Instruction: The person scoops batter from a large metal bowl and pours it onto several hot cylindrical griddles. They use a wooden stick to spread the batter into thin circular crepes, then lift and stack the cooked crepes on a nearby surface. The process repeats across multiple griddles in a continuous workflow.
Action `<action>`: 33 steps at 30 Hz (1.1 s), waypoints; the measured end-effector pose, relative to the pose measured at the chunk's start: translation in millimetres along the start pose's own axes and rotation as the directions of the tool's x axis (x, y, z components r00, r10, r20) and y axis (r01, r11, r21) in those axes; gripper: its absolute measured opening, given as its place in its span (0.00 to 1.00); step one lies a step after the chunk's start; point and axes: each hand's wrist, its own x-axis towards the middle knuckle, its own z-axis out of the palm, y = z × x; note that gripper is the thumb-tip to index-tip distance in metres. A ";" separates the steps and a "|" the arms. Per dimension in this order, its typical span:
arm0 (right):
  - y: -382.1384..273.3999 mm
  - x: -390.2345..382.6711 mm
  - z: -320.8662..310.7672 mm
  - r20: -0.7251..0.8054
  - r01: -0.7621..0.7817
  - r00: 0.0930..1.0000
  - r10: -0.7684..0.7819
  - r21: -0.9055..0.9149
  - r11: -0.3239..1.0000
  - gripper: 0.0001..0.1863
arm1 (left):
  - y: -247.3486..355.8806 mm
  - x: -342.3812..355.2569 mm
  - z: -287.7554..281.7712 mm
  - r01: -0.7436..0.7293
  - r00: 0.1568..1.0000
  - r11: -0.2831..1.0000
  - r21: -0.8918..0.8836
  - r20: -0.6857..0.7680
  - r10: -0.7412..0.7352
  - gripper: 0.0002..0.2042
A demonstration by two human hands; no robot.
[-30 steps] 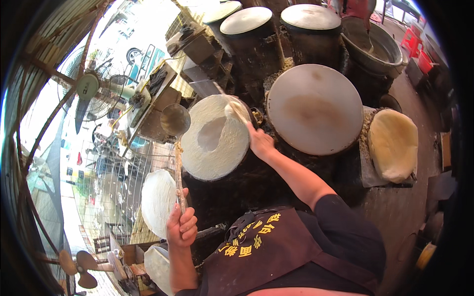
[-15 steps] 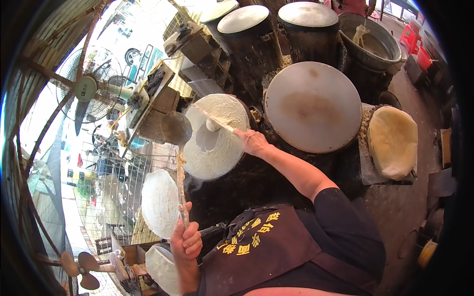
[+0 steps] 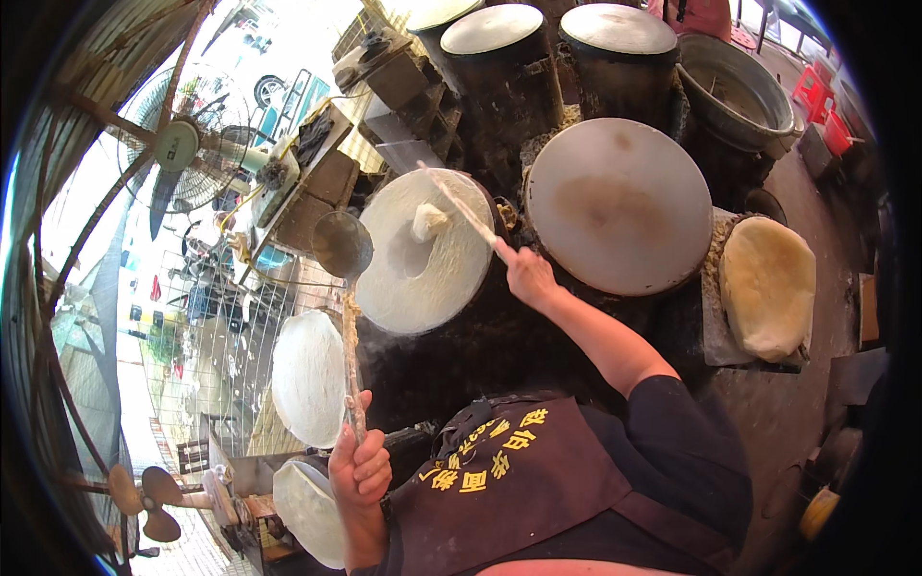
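- A dark apron [image 3: 538, 480] with yellow lettering covers the person's front at the lower edge; a black sleeve [image 3: 663, 413] shows above the right arm.
- A large grey round plate [image 3: 653, 240] lies just right of the right hand's reach; a brown patch marks its middle.
- A second round plate [image 3: 379, 305], left of the grey one and in front of the person, carries a pale, rough coating [image 3: 451, 274] with a bare grey patch in the middle.
- A wide metal pot [image 3: 786, 113] stands at the upper right; a standing fan [image 3: 177, 149] is at the upper left.
- A yellowish folded flatbread [image 3: 766, 288] rests on a flat board [image 3: 715, 331], well right of the coated plate.
- A white round sheet [image 3: 305, 379] is upright at the left, just behind the ladle's handle.
- A long-handled ladle [image 3: 342, 246] points upward, its round bowl near the left rim of the coated plate.
- A thin pale stick [image 3: 465, 205] slants across the upper right of that plate; whether it touches cannot be told.
- The left hand [image 3: 360, 466] is closed around the ladle's handle.
- The right hand [image 3: 530, 276] grips the stick's near end, fingers narrow around it.
- A small pale lump [image 3: 429, 223] sits on the coating, just beside the stick.
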 end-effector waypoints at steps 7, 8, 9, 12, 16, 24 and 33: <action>-26.6 -136.0 -37.4 0.152 0.042 0.986 -0.069 0.179 0.983 0.31 | -3.9 -16.7 -4.7 -0.018 1.000 0.999 -0.026 -0.005 0.018 0.26; -27.2 -131.5 -40.9 0.089 0.047 0.994 -0.067 0.210 0.977 0.30 | -3.7 -19.2 -4.9 -0.021 1.000 0.999 -0.024 -0.009 0.021 0.26; -28.7 -124.5 -37.9 0.066 0.024 0.997 -0.039 0.222 0.975 0.29 | -3.3 -18.9 -5.2 -0.021 1.000 1.000 -0.016 -0.007 0.021 0.26; -53.3 -86.5 -21.5 0.198 -0.084 0.978 0.063 0.098 0.992 0.28 | -5.6 -13.7 -1.7 -0.015 1.000 1.000 0.016 0.011 0.015 0.26; -54.2 -33.6 14.0 0.209 0.007 0.977 -0.034 0.127 0.992 0.27 | -11.3 -10.2 6.9 -0.005 1.000 0.999 0.048 0.026 0.004 0.27; -67.5 -9.0 21.2 0.254 0.021 0.966 -0.049 0.112 0.993 0.26 | -16.3 -19.9 -1.1 -0.006 1.000 1.000 0.012 0.005 0.006 0.26; -55.2 37.7 16.4 0.274 0.091 0.956 -0.105 0.065 0.994 0.24 | -23.9 -34.6 -9.0 -0.057 0.998 0.998 0.040 -0.002 0.057 0.26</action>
